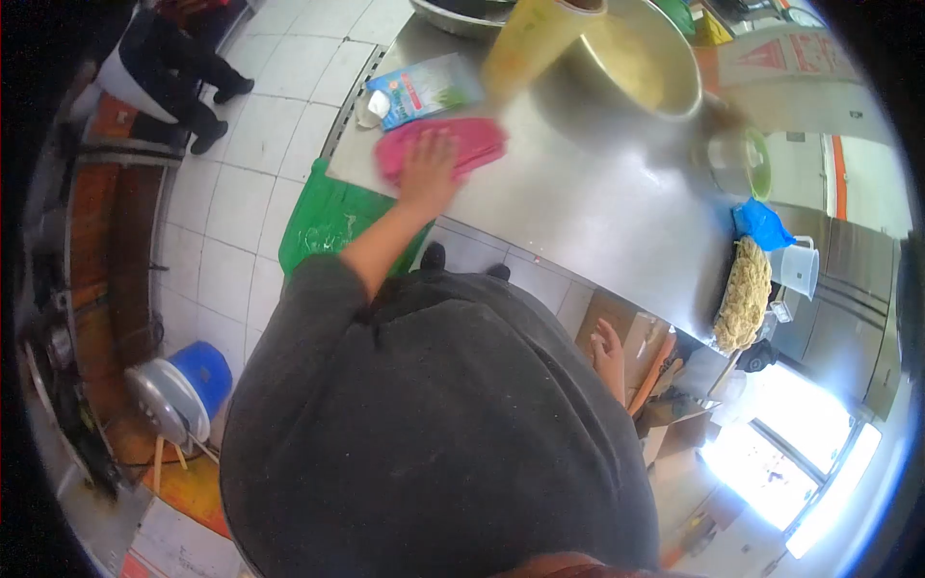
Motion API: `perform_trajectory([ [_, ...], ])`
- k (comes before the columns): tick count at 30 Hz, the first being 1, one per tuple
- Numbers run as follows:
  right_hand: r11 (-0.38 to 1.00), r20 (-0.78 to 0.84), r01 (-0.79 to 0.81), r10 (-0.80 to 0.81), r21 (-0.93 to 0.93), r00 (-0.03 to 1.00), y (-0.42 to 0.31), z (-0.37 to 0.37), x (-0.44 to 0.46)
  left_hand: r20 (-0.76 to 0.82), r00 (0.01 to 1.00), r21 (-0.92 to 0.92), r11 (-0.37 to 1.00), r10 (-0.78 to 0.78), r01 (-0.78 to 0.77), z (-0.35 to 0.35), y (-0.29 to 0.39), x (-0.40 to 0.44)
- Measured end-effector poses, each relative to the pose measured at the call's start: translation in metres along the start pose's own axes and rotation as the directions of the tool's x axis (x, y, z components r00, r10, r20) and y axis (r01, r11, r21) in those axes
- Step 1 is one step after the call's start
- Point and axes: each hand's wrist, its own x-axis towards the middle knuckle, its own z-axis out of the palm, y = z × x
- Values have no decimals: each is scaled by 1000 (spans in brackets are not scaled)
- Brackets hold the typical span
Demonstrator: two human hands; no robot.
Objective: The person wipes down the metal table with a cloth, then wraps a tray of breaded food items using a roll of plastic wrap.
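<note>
My left hand (431,166) lies on a folded pink cloth (480,142), fingers stretched out flat and slightly apart, pressing it against the steel table (588,212) near its left corner. Just beyond the cloth is a blue-and-white plastic packet (429,89) with a small crumpled white piece (371,108) at its edge. Down at my right side, by the table's near edge, hangs my right hand (607,349), with nothing in it and its fingers loosely apart.
A yellowish cylindrical container (540,48), blurred, and a large metal bowl (670,63) stand at the back. A mop-like beige bundle (744,299) and blue bag (761,223) are at the right. Below the left corner is a green bin lid (323,226). Another person (169,72) stands far left.
</note>
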Motion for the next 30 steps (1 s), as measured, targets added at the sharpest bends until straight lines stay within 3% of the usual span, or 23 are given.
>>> perform_trajectory([
  [4, 995, 26, 21, -18, -99, 999, 10, -2, 7, -98, 976, 168, 964, -193, 207, 5, -85, -37],
  [5, 997, 18, 0, 1, -81, 1000, 14, -2, 12, -84, 982, 176, 967, -170, 183, 7, -89, -37],
  [7, 991, 12, 113, -112, -72, 994, 18, 1, 27, -150, 963, 45, 972, -222, 231, 9, -94, -39],
  [10, 955, -77, 243, -259, -172, 963, -1, 13, 61, -108, 983, 135, 977, -150, 164, 6, -31, -38],
  [12, 882, -102, 380, -421, -281, 901, -54, 38, 71, 63, 996, 26, 998, -63, 62, 36, 20, -29],
  [13, 825, -108, 458, -515, -330, 850, -81, 56, 76, 69, 994, -180, 981, 89, -75, 23, 55, -32],
  [15, 593, -20, 644, -743, -484, 669, -123, 96, 84, 78, 920, -556, 783, 383, -279, 25, 104, -33],
  [16, 468, 122, 707, -783, -530, 609, -139, 112, 87, 81, 917, -558, 780, 390, -282, 24, 107, -31],
  [17, 459, 105, 777, -829, -431, 549, -143, 132, 96, 287, 893, -842, 536, 346, 63, 23, 111, -29],
  [18, 464, 103, 772, -826, -433, 554, -127, 138, 112, 475, 794, -880, 190, 379, 436, 20, 115, -27],
  [20, 327, 276, 711, -758, -623, 591, -92, 146, 141, 238, 923, -936, 324, 303, 135, 6, 88, -36],
  [21, 291, 212, 756, -846, -587, 490, -97, 134, 131, 116, 961, -932, 361, 252, 18, 0, 71, -42],
  [23, 418, 154, 646, -754, -639, 639, -50, 108, 145, 218, 975, -940, 279, 40, 198, -2, 32, -59],
  [24, 499, 85, 557, -689, -664, 719, -58, 85, 131, 172, 985, -934, 316, -7, 166, -4, 12, -66],
  [26, 609, -60, 468, -648, -640, 759, -26, 47, 140, 133, 990, -925, 351, -50, 142, -8, -18, -82],
  [28, 610, -141, 447, -679, -654, 720, -4, 25, 145, 128, 965, -944, 270, -229, 190, -10, -37, -88],
  [30, 745, -224, 318, -526, -586, 820, 6, 22, 149, 106, 963, -934, 306, -247, 182, -14, -40, -92],
])
